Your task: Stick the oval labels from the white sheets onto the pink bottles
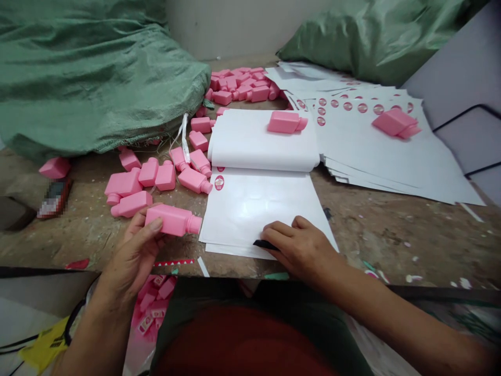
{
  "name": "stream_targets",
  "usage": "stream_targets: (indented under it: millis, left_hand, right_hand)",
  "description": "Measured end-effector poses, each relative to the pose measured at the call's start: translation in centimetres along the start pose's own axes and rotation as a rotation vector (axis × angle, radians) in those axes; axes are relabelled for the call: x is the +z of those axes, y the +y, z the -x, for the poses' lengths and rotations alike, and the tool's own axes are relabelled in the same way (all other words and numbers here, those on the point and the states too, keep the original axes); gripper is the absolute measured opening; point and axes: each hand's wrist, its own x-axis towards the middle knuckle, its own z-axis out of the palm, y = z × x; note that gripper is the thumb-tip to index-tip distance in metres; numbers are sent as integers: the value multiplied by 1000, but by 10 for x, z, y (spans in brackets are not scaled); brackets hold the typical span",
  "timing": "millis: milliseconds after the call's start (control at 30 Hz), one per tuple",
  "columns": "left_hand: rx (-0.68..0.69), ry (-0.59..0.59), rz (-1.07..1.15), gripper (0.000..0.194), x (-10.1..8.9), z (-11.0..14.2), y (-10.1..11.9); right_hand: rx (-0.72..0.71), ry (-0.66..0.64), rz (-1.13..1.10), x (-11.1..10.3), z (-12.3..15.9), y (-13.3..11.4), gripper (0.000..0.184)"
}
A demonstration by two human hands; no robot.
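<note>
My left hand (143, 240) is closed round a pink plastic bottle (169, 219), held on its side over the table's front edge with its neck toward the right. My right hand (293, 243) rests on the lower part of a white sticker sheet (250, 203), its fingers curled on a small black tool (265, 245) whose kind I cannot make out. Two round red stickers show at the sheet's upper left. The sheet's far part is folded back, and another pink bottle (284, 122) lies on that fold.
Loose pink bottles (164, 175) lie left of the sheet, and more are heaped at the back. Green sacks (97, 83) stand at both rear sides. Sticker sheets (383, 146) are stacked right, under one bottle (397, 124). Labelled bottles (151, 308) sit below the table edge.
</note>
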Motion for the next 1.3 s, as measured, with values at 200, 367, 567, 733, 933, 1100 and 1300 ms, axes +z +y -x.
stream_targets:
  millis: [200,367,567,733,933,1100,1300]
  left_hand:
    - [-26,-2,48,38,1,2,-1]
    - [-42,7,40,39,4,9,3]
    - [-147,-33,25,55,4,24,7]
    - [-186,-25,99,62,10,26,-1]
    - [-248,-55,110,70,11,26,-6]
    - [-305,-119,72,71,9,26,-9]
    - [-189,-463,-270,50,57,18,-2]
  right_hand:
    - [-76,38,72,4,3,-6,27]
    - [-62,37,134,7,3,-14,31]
    - [11,71,248,-12,-5,-1,31]
    - [-38,94,303,-35,-6,4,31]
    - [-57,145,303,-49,1,0,38]
    - [68,238,374,-92,-31,44,29]
    - [469,-42,382,-115,-132,113,17]
